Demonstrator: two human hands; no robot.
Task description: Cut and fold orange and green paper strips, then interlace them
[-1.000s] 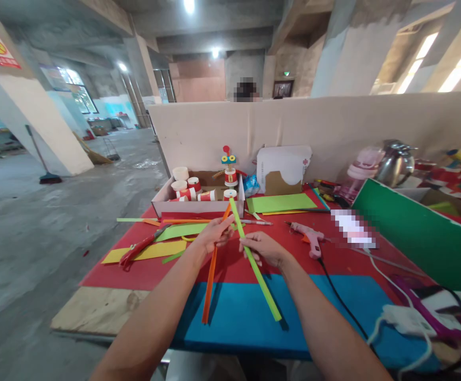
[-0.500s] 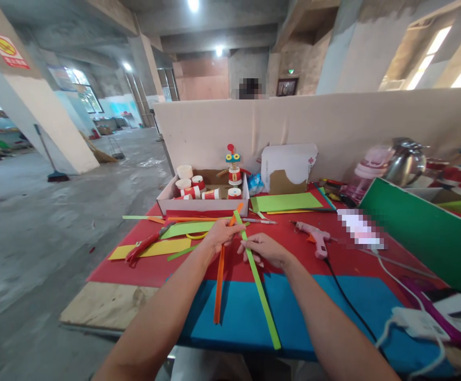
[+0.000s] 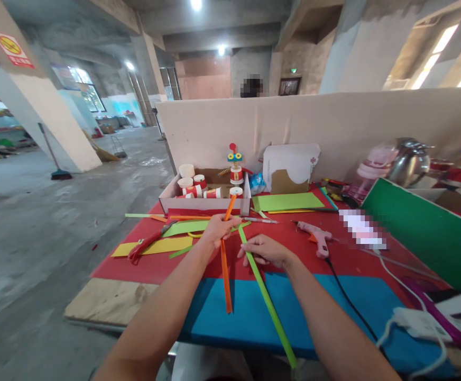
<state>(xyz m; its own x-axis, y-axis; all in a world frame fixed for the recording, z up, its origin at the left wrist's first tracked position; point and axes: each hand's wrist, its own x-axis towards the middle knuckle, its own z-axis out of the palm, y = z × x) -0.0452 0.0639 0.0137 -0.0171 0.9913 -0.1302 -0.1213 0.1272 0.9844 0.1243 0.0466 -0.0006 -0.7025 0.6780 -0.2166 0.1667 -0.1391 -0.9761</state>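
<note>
My left hand (image 3: 220,230) is closed on an orange paper strip (image 3: 226,280), whose upper end sticks up past the fingers while the long end hangs over the blue sheet (image 3: 254,312). My right hand (image 3: 264,250) pinches a green paper strip (image 3: 268,296) near its upper part; its far end slants down toward the table's front edge. The two strips are apart. Left of my hands lie red-handled scissors (image 3: 147,243), a yellow paper piece (image 3: 175,246) and a green paper piece (image 3: 185,227). A pink glue gun (image 3: 315,238) rests to the right.
A white box (image 3: 204,205) holds several paper cups and a paper-cup figure (image 3: 236,172). Green paper sheets (image 3: 288,201) lie at the back. On the right are a green board (image 3: 416,238), a steel kettle (image 3: 411,161) and a white power strip (image 3: 421,324) with cables.
My hands have drawn slightly apart, and the green strip's top end has left the left fingers. The green strip's lower end has swung right; the orange strip's lower end has also shifted right.
</note>
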